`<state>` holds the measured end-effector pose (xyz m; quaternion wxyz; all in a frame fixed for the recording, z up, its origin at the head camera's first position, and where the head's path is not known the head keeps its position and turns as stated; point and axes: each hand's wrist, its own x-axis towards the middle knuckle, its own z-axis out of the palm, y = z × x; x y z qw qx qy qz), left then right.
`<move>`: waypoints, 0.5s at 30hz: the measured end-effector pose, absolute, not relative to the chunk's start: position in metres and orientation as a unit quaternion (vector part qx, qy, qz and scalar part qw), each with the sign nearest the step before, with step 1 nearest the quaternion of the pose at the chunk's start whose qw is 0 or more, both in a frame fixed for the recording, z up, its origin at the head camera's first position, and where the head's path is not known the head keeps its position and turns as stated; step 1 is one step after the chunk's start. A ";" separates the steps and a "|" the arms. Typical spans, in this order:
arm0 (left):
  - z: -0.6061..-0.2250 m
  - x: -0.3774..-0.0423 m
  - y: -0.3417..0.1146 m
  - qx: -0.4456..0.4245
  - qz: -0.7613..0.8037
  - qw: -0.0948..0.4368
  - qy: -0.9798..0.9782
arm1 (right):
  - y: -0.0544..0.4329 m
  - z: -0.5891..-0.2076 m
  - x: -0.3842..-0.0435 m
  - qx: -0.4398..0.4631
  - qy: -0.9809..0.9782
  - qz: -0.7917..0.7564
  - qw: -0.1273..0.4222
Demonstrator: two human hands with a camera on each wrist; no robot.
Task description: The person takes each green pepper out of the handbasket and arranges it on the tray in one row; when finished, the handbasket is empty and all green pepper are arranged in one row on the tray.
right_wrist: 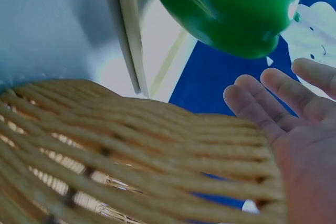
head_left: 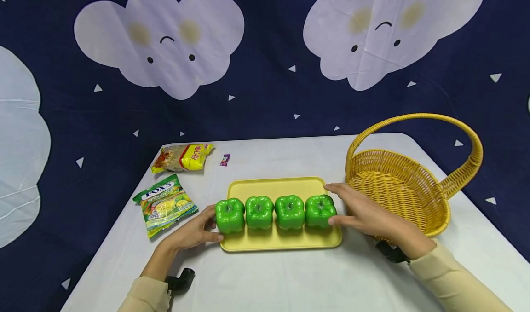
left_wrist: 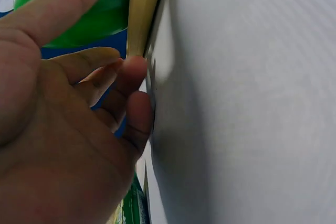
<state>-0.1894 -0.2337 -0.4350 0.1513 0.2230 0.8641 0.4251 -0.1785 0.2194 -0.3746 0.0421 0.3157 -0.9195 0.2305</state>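
Observation:
Several green bell peppers (head_left: pixel 259 213) stand in a row on a yellow tray (head_left: pixel 281 243). By the leftmost pepper (head_left: pixel 230 216) is my left hand (head_left: pixel 196 229), thumb at the tray's front left corner. In the left wrist view its fingers (left_wrist: pixel 137 109) are loosely bent close to the tray's side (left_wrist: pixel 143 14), gripping nothing. At the row's other end, my right hand (head_left: pixel 366 210) reaches round the rightmost pepper (head_left: pixel 320 211) with thumb and fingers spread. The right wrist view has these fingers (right_wrist: pixel 252 100) extended, with a gap between them and the green pepper (right_wrist: pixel 231 9).
A yellow wicker basket (head_left: pixel 439 215) with a tall handle stands right of the tray, close beside my right wrist. Left are a green Fox's candy bag (head_left: pixel 165 205) and, behind it, a yellow-ended food packet (head_left: pixel 182 158). A small purple wrapped sweet (head_left: pixel 225 160) lies farther back.

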 end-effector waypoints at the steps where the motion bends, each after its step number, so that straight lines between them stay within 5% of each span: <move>1: -0.434 -0.189 -0.234 0.220 0.425 0.151 0.865 | 0.220 -0.374 -0.178 0.316 -0.919 0.231 0.046; 15: -0.407 -0.172 -0.236 0.125 0.382 0.184 0.897 | 0.226 -0.365 -0.175 0.311 -0.913 0.236 0.117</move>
